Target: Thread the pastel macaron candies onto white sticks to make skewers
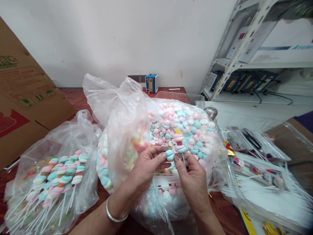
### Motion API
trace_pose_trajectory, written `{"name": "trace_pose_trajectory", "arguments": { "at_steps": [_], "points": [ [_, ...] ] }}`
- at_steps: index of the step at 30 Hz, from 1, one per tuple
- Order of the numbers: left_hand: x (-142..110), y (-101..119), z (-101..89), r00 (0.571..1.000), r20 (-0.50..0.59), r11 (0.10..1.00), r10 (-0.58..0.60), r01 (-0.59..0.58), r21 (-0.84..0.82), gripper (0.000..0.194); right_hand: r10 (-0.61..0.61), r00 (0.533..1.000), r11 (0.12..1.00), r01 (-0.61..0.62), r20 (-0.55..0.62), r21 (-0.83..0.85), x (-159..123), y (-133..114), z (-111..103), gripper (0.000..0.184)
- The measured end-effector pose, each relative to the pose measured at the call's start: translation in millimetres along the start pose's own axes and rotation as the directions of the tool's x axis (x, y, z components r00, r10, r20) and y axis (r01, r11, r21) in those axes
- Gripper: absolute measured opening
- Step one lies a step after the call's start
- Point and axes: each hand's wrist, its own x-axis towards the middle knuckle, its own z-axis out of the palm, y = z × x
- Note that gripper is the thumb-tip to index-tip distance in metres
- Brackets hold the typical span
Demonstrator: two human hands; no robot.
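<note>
Between the thumb and fingers of my left hand (151, 163) is a blue marshmallow (170, 155). My right hand (189, 169) pinches a white stick just under a marshmallow skewer (179, 141), which carries pink, white and blue pieces, a red piece and a yellow piece on top. The fingertips of both hands nearly meet, and the blue marshmallow sits beside the skewer's lower end. Below and behind them lies a large clear plastic bag (127, 107) full of loose pink, blue and white marshmallows (195, 130). Whether the blue marshmallow touches the stick is hard to tell.
Finished-looking marshmallow skewers (61, 173) lie on a plastic bag at left, near a cardboard box (22, 98). At right, a clear tray (234, 192) holds white sticks and packets with scissors (251, 138). A metal shelf (230, 65) and a small blue box (152, 83) stand behind.
</note>
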Motion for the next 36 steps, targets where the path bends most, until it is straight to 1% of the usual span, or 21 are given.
{"name": "trace_pose_trajectory", "arguments": {
  "at_steps": [3,6,8,11,13,15,17,19,22,23,25,27,29,32,36],
  "points": [
    [3,-2,-1.6,1.000,-0.023,0.999,-0.007,0.006,-0.051,0.034,-0.017,1.000,0.999,0.018,0.015,-0.034,-3,3,-1,0.022],
    [2,-4,0.1,0.999,-0.031,0.999,0.030,-0.031,-0.028,0.032,-0.022,0.998,0.996,0.018,-0.054,-0.082,-4,0,1,0.024],
    [0,-4,1.7,0.998,-0.015,0.997,0.060,-0.059,0.057,0.034,-0.026,0.994,0.995,0.016,-0.102,-0.098,-3,-4,3,0.026],
    [-5,-3,4.1,0.992,0.034,0.969,0.120,-0.124,0.216,0.042,-0.011,0.991,0.993,-0.004,-0.130,-0.116,-2,-7,7,0.027],
    [-6,-3,4.9,0.984,0.033,0.943,0.176,-0.178,0.283,0.043,-0.008,0.993,0.991,-0.008,-0.119,-0.134,-2,-8,10,0.028],
    [-4,-4,3.8,0.976,0.005,0.929,0.216,-0.207,0.307,0.039,-0.033,0.996,0.988,0.019,-0.089,-0.155,-3,-8,10,0.028],
    [0,-5,-0.1,0.977,-0.018,0.940,0.212,-0.198,0.278,0.036,-0.051,0.997,0.985,0.042,-0.051,-0.169,-6,-10,8,0.030],
    [7,-6,-5.7,0.980,-0.049,0.965,0.193,-0.180,0.191,0.036,-0.039,0.999,0.983,0.037,-0.007,-0.180,-14,-13,2,0.034],
    [15,-4,-12.2,0.973,-0.152,0.984,0.173,-0.166,0.058,0.038,0.022,0.997,0.984,-0.008,0.075,-0.177,-30,-16,-10,0.037],
    [17,-3,-12.9,0.967,-0.187,0.985,0.173,-0.170,0.029,0.039,0.047,0.995,0.986,-0.033,0.085,-0.165,-35,-16,-14,0.038],
    [18,0,-12.3,0.958,-0.223,0.982,0.181,-0.187,-0.006,0.039,0.081,0.989,0.986,-0.061,0.121,-0.157,-44,-15,-18,0.039],
    [18,2,-10.4,0.953,-0.229,0.977,0.201,-0.211,-0.020,0.038,0.095,0.983,0.984,-0.069,0.158,-0.164,-48,-14,-20,0.041],
    [17,1,-9.7,0.953,-0.213,0.974,0.217,-0.225,-0.012,0.037,0.115,0.980,0.982,-0.087,0.164,-0.167,-50,-14,-19,0.042],
    [16,-2,-12.0,0.955,-0.177,0.972,0.236,-0.235,0.031,0.036,0.161,0.977,0.977,-0.138,0.140,-0.161,-50,-15,-17,0.042],
    [15,-4,-15.5,0.956,-0.168,0.968,0.242,-0.227,0.102,0.037,0.193,0.966,0.971,-0.162,0.172,-0.177,-50,-16,-17,0.044]
  ]
}}
